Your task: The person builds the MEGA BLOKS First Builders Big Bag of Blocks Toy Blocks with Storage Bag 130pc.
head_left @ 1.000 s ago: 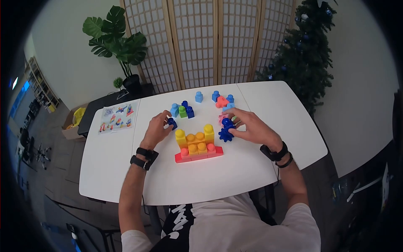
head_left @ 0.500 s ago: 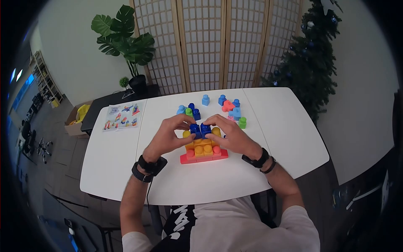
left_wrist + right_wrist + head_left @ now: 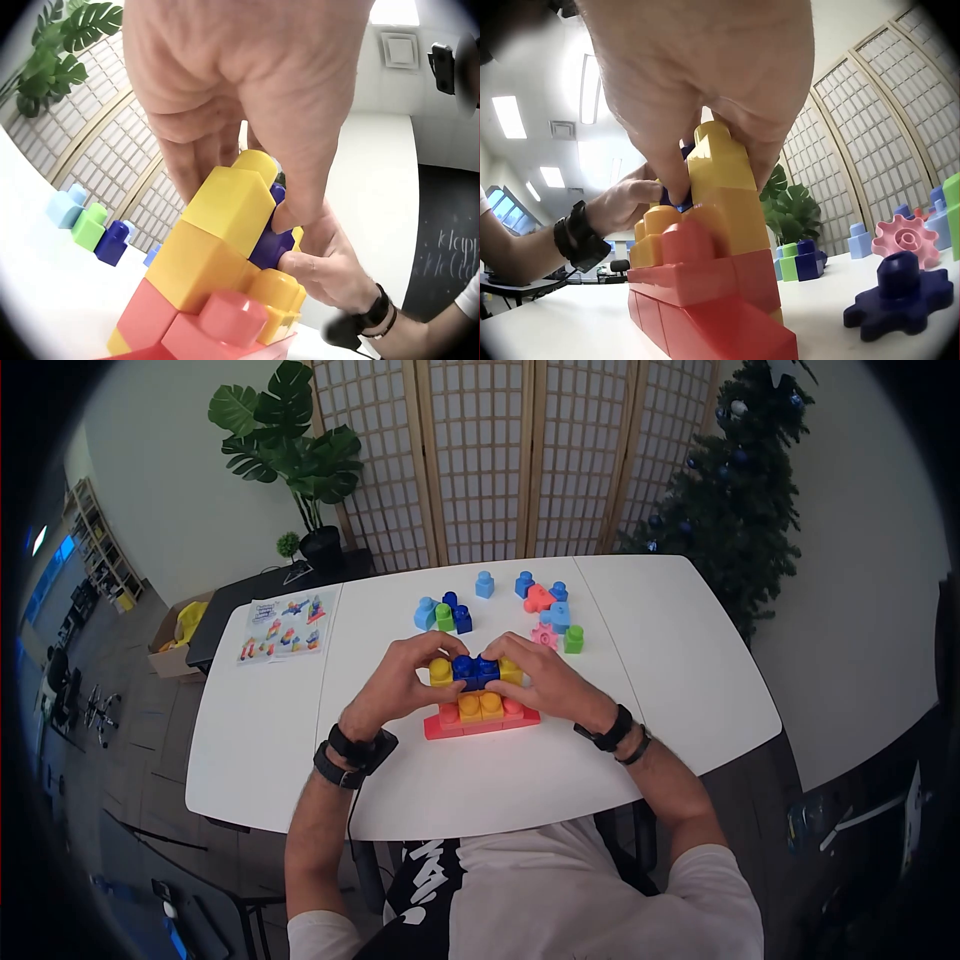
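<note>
Keeping the red base (image 3: 481, 728) flat and pressing straight down, evenly, looks the surest way to seat the dark blue blocks (image 3: 476, 675). These sit between the yellow blocks (image 3: 441, 672), pinched between thumb and fingers of the left hand (image 3: 403, 678) and right hand (image 3: 552, 682). Beyond both hands, a pink gear (image 3: 545, 636) and a light blue block (image 3: 485, 586) rest on the worktop (image 3: 270, 730).
</note>
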Demonstrator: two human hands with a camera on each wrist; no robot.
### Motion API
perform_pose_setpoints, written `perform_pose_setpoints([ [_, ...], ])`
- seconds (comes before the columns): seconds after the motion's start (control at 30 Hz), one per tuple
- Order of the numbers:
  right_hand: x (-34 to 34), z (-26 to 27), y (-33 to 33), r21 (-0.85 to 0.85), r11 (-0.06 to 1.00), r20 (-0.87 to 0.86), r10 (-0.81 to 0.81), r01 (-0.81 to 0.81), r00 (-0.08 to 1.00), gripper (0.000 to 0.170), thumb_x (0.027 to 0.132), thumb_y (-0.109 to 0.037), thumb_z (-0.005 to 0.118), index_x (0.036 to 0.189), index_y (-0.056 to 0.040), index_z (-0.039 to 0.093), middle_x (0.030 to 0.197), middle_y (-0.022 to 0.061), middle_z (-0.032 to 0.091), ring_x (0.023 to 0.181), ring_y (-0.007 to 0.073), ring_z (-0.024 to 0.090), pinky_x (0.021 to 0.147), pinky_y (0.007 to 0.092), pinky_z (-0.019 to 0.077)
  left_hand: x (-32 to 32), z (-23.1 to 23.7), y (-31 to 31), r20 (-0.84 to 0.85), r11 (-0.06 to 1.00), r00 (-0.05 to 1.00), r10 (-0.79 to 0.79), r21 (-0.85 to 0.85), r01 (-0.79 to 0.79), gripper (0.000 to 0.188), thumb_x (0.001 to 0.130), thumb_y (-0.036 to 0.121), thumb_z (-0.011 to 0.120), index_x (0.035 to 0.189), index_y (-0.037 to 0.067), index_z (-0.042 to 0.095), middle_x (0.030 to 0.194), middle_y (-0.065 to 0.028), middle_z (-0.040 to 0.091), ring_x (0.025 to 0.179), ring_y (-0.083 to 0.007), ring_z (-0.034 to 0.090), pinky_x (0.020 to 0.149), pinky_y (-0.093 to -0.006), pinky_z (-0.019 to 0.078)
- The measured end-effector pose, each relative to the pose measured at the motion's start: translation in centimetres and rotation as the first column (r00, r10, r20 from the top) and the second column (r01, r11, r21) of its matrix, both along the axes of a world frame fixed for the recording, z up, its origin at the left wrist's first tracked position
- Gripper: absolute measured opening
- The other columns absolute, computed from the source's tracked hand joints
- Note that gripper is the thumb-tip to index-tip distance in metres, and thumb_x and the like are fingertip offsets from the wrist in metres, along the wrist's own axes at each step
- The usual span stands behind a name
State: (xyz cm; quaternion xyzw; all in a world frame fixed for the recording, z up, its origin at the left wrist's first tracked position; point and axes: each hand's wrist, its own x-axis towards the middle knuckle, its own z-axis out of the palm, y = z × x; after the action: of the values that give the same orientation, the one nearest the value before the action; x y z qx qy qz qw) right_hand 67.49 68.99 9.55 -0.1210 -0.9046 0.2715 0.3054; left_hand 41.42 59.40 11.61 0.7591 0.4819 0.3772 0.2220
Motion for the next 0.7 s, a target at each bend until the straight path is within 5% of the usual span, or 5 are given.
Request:
perform_pose_setpoints([
  [0.37, -0.5, -0.3, -0.3, 0.016, 1.000, 0.013, 0.017, -0.017, 1.000, 0.038, 0.100, -0.012, 0.077, 0.126, -0.0030, 0.051, 0.123, 0.0185, 0.067, 0.114, 0.0410, 0.071, 0.095, 0.0465, 0.0586, 0.8, -1.6, -0.1, 0.012, 0.995, 0.999, -0.045, 0.091, 0.044, 0.042, 0.091, 0.007, 0.083, 0.127, 0.004, 0.062, 0.115, -0.0104, 0.068, 0.104, -0.0250, 0.068, 0.096, -0.0365, 0.0553],
  [0.7, -0.3, -0.3, -0.7, -0.001, 1.000, 0.019, 0.016, -0.016, 1.000, 0.038, 0.102, -0.010, 0.073, 0.129, -0.0044, 0.046, 0.123, 0.0207, 0.065, 0.114, 0.0431, 0.070, 0.094, 0.0488, 0.0578, 2.1, -2.3, -0.5, 0.142, 0.999, 0.990, 0.019, -0.037, -0.014, 0.041, 0.097, 0.011, 0.081, 0.131, 0.003, 0.058, 0.118, -0.0124, 0.068, 0.110, -0.0223, 0.068, 0.101, -0.0366, 0.0558],
])
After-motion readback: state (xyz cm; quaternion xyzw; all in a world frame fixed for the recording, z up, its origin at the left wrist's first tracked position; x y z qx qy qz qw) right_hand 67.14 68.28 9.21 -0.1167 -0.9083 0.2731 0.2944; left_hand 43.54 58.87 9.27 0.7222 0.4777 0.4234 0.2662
